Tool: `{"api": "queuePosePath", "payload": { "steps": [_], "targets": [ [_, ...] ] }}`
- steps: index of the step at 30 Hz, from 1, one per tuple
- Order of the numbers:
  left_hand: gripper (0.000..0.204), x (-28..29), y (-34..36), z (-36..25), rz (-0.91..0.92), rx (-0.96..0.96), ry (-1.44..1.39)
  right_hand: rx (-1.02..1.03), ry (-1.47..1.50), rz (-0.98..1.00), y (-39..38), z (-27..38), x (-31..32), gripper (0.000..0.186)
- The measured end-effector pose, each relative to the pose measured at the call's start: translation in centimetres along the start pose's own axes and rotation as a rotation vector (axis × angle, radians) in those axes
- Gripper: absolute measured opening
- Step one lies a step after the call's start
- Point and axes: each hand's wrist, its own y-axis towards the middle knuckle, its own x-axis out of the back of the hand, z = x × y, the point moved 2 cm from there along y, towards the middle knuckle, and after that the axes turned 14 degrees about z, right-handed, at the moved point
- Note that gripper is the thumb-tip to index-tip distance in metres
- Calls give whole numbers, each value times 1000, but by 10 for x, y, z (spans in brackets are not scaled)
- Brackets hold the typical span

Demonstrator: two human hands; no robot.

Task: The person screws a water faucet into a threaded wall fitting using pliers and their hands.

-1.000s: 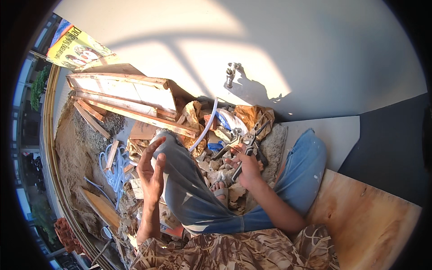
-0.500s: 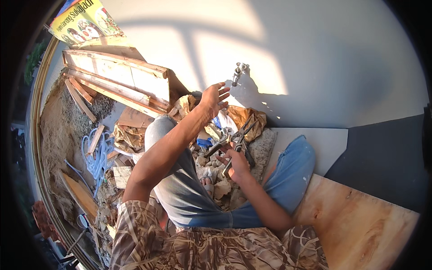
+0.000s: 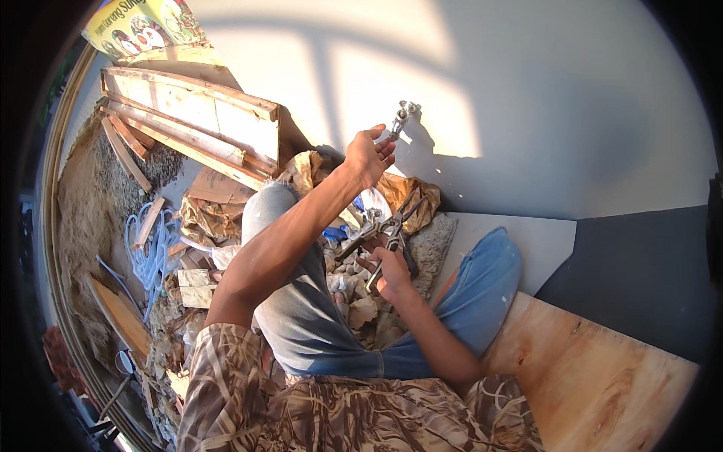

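Fingers of the left hand [image 3: 368,156] curled, thumb and fingertips closed at the base of a metal tap fitting [image 3: 403,119] that stands out of the pale wall [image 3: 527,113]. Arm stretched up and forward across the raised left knee. Fitting catches sun and throws a dark shadow on the wall to its right.

Right hand [image 3: 388,273] lower, between the knees, wrapped about the handles of a pair of pliers [image 3: 390,239]; fingers closed round them, plier head pointing up and away toward the wall. A second metal tool [image 3: 360,235] lies just left of the pliers; whether the hand touches it cannot be told.

Person seated, blue jeans, patterned shirt. Rubble and crumpled brown paper [image 3: 410,194] at the foot of the wall, under the fitting. Wooden planks [image 3: 188,113] stacked to the left, a coil of pale blue hose [image 3: 154,248] on the ground beside them. Plywood sheet [image 3: 602,377] to the right.
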Motion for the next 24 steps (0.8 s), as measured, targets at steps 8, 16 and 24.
{"api": "queuePosePath", "payload": {
  "steps": [8,16,24],
  "targets": [
    [18,7,19,2,116,45,-158,-9,-158,-61,1,-1,1,34],
    [48,17,16,-10,-168,124,163,-374,-742,8,18,-39,25,69],
    [62,19,-10,-81,-215,-264,88,-456,-1525,228,80,-111,48,73]
  ]
}}
